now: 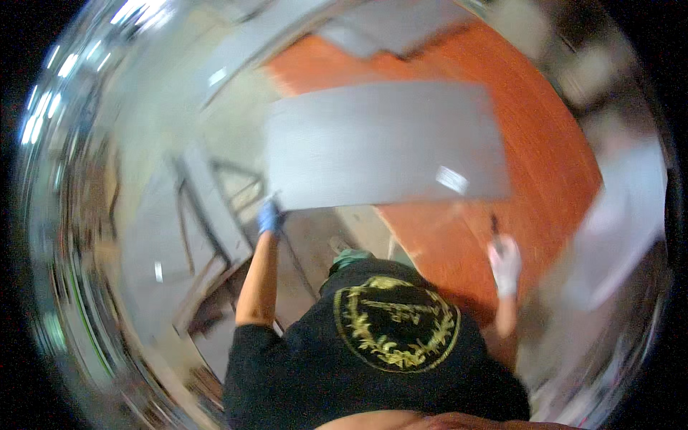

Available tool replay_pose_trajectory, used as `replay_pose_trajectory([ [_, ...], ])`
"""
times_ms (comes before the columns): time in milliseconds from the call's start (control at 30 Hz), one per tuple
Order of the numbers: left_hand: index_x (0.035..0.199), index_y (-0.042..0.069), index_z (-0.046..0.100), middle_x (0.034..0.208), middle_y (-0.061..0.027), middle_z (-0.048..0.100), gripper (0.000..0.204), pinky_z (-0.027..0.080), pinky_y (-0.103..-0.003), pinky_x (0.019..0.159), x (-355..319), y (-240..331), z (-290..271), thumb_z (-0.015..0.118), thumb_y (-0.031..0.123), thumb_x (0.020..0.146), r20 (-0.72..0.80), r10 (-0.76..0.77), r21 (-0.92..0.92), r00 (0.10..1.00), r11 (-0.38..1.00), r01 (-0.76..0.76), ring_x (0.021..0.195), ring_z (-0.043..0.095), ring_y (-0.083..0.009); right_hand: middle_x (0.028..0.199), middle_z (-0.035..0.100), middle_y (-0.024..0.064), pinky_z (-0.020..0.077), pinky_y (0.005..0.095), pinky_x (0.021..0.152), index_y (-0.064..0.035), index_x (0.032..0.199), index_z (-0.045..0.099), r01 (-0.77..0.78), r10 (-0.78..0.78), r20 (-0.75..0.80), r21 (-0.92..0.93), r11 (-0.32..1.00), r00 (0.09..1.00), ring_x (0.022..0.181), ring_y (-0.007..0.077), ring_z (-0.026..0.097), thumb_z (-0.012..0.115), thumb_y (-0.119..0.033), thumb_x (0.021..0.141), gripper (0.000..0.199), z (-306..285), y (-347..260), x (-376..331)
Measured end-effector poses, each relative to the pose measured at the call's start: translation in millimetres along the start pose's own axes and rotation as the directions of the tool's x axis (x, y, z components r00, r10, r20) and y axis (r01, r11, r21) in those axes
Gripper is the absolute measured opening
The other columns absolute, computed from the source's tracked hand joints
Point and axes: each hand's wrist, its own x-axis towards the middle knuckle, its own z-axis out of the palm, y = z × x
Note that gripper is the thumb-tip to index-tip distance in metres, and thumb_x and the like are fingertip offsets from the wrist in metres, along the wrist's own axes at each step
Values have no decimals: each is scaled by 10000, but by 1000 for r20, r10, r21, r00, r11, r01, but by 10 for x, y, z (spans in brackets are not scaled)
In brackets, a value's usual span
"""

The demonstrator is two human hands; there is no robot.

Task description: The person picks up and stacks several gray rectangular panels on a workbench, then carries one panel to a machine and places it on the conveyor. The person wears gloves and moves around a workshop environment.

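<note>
A large grey rectangular panel (380, 143) is in front of me, its right part over an orange-red tabletop (552, 172). A small white label (452, 179) sticks near its near right corner. My left hand (269, 218), in a blue glove, is closed on the panel's near left corner; its fingertips are partly hidden. To the right, apart from the panel, my right hand (505, 265) wears a whitish glove. It is closed around a thin dark handheld tool (494, 224), too blurred to tell its kind.
More grey panels (394, 29) lie at the table's far side. Left of me, another grey sheet (154, 236) with a white label stands near a dark metal frame (201, 215). A pale, blurred sheet-like shape (616, 222) is beyond the table's right edge.
</note>
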Motion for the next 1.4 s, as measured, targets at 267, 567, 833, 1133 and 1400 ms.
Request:
replay_pose_trajectory([
  [267,1279,24,386,1093,-191,575,672,509,-294,748,-1095,1371,616,623,432,800,569,90,-705,817,566,428,930,598,-249,789,501,-33,413,212,470,-122,1105,508,-382,240,313,856,348,919,564,71,484,565,-361,856,350,501,-529,681],
  [567,1154,93,539,1139,-114,570,401,433,-317,911,-1526,380,-1169,642,182,776,-434,-461,-661,774,747,75,1065,545,-196,756,464,-42,353,213,491,-84,1228,437,-578,-140,703,667,471,697,538,55,374,534,-186,878,378,1007,-2544,418],
  [833,1183,60,527,1180,-132,555,463,387,-327,949,-2273,-1443,-1552,660,212,767,-637,-722,-670,271,692,270,1092,522,-239,830,525,20,440,233,583,-25,1152,479,-325,-256,885,392,861,388,646,96,489,558,-157,839,348,2556,-3549,-93],
  [1133,1005,127,620,1004,-90,617,421,462,-362,834,-2152,-1098,-1736,735,356,671,-557,-564,-358,609,825,437,945,582,-248,751,588,33,438,252,549,5,1001,593,162,-566,824,557,814,12,588,96,504,614,-219,812,294,4074,-4591,-1133],
  [1400,1017,139,583,882,-104,652,480,500,-389,710,-1721,-755,-1980,696,448,667,-253,-658,-266,709,752,603,810,631,-287,743,585,60,457,271,571,-15,997,543,248,-491,871,473,846,12,608,127,534,539,-197,861,227,4290,-4776,-1425],
])
